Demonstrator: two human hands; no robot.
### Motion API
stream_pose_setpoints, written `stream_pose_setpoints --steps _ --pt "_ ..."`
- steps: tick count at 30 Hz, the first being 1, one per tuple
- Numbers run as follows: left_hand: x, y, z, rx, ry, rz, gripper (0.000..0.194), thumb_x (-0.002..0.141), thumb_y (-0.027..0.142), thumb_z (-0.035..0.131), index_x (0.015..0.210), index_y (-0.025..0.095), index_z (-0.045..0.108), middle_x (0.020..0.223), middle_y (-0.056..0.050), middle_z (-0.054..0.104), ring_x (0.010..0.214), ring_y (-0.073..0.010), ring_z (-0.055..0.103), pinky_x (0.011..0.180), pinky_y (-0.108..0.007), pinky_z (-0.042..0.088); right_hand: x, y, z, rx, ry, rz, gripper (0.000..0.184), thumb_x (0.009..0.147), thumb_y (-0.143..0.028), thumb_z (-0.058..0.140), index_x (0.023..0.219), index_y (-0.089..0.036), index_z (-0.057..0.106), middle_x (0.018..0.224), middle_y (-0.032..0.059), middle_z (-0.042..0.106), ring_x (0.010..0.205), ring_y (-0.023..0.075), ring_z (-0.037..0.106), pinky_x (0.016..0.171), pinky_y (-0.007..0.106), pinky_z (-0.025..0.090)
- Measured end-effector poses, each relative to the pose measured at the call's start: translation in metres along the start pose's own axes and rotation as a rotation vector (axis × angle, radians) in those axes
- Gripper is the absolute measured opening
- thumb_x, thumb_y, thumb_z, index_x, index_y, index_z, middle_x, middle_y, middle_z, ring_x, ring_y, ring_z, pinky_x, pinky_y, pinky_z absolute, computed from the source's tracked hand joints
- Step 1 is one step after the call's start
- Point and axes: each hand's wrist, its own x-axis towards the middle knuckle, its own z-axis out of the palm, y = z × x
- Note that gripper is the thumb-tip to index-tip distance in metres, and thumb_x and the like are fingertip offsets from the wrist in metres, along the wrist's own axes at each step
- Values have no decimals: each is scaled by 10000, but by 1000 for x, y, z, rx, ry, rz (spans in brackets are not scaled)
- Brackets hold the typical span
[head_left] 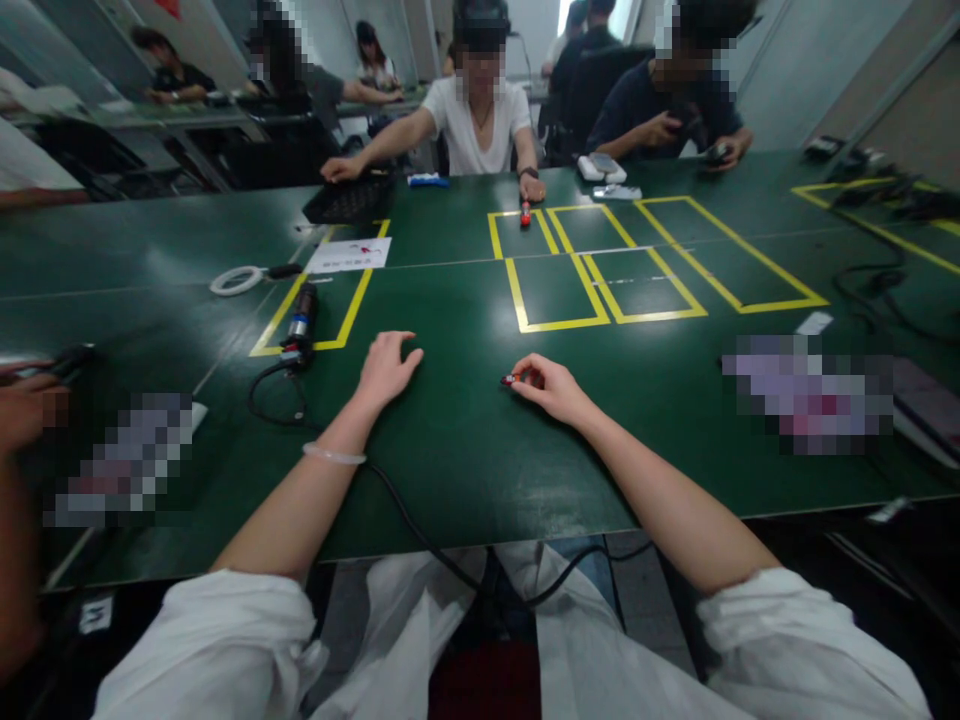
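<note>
My left hand [386,368] lies flat on the green table [465,440] with its fingers stretched out and nothing in it. A clear bracelet circles that wrist. My right hand [551,385] rests on the table a little to the right, its fingers pinched on a small red object [511,379] that touches the tabletop. Yellow tape boxes [559,290] lie on the table beyond both hands.
A cylindrical tool [300,325] with a black cable lies left of my left hand. A white tape roll [236,280] and a paper sheet [349,255] sit further back. A person opposite holds another small red object [525,213]. Other people sit around; cables lie at right.
</note>
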Motion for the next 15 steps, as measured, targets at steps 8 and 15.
stream_pose_setpoints --steps 8,15 --pt "-1 -117 -73 448 20 -541 771 892 512 565 1446 43 305 1447 -235 422 1255 -382 446 1002 -536 391 -1 -1 1 -11 -11 -2 175 836 -307 648 953 -179 619 729 -16 573 625 118 491 618 250 383" --pt "-2 -141 -82 452 -75 -449 682 904 462 571 1435 98 349 1468 -199 377 1243 -337 436 956 -451 434 -1 1 1 2 -17 19 185 835 -321 648 953 -182 615 711 -21 561 617 120 489 612 255 379"
